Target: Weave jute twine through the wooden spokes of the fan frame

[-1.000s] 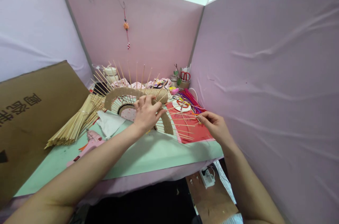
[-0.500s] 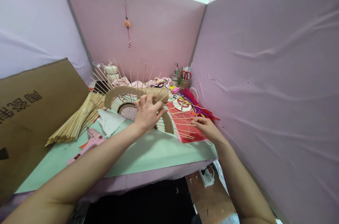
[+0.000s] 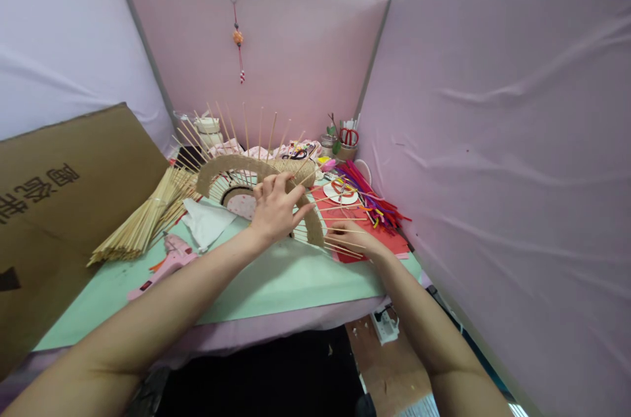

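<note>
An arched frame of thin sticks, joined by a wide brown twine-coloured band (image 3: 229, 166), stands on the green tabletop, its sticks fanning outward. My left hand (image 3: 279, 206) grips the band near its middle, fingers over the top edge and thumb toward the right. At the frame's right end, my right hand (image 3: 348, 237) reaches in among the sticks beside the band, over red paper; its fingertips are partly hidden by sticks, and fingers look bent together around or behind them.
Left of the frame lie a stick bundle (image 3: 140, 223), a white cloth (image 3: 204, 223) and a pink glue gun (image 3: 172, 258). Behind are a twine roll (image 3: 302, 171) and scissors in a pot (image 3: 348, 151). Coloured pipe cleaners (image 3: 377, 200) lie at right; cardboard (image 3: 64, 226) leans far left.
My right hand has moved left, from the stick tips to closer beside the band. My left hand keeps its place on the band. The view has shifted slightly.
</note>
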A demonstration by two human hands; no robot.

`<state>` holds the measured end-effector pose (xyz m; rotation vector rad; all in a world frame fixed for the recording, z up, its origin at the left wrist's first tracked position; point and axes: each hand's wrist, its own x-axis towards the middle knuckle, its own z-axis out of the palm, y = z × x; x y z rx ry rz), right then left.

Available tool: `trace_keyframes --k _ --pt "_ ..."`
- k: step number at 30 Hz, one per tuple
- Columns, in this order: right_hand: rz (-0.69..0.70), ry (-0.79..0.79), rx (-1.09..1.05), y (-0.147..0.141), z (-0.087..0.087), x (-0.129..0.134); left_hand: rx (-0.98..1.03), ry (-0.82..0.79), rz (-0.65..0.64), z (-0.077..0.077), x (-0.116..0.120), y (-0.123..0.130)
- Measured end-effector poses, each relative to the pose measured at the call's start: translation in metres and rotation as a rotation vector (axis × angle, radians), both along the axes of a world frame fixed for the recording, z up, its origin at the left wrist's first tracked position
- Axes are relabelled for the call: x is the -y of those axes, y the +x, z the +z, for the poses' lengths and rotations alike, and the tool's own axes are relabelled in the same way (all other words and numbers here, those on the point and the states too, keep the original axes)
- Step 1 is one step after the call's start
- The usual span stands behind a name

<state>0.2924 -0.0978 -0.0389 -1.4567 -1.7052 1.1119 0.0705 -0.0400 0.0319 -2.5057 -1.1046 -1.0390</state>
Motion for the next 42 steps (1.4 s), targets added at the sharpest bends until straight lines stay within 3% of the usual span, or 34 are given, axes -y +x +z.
trace_keyframes --k 7,15,22,32,42 --pt "0.080 0.009 -0.087 -0.008 -0.005 -0.009 0.003 0.020 0.003 -0.004 -0.003 -0.004" --pt "0.065 -0.007 -0.292 0.015 0.020 0.010 0.005 -0.007 0.001 -0.002 -0.004 -0.003" --pt "0.037 -0.048 -0.486 -0.001 0.005 0.001 -0.017 0.005 0.016 -0.001 -0.003 -0.003" --pt "0.077 -0.117 -0.422 -0.004 0.007 -0.005 0.011 -0.029 -0.004 -0.003 -0.002 -0.003" --pt "0.005 -0.167 -0.411 -0.005 0.000 -0.010 0.053 0.109 -0.046 -0.015 -0.003 -0.010"
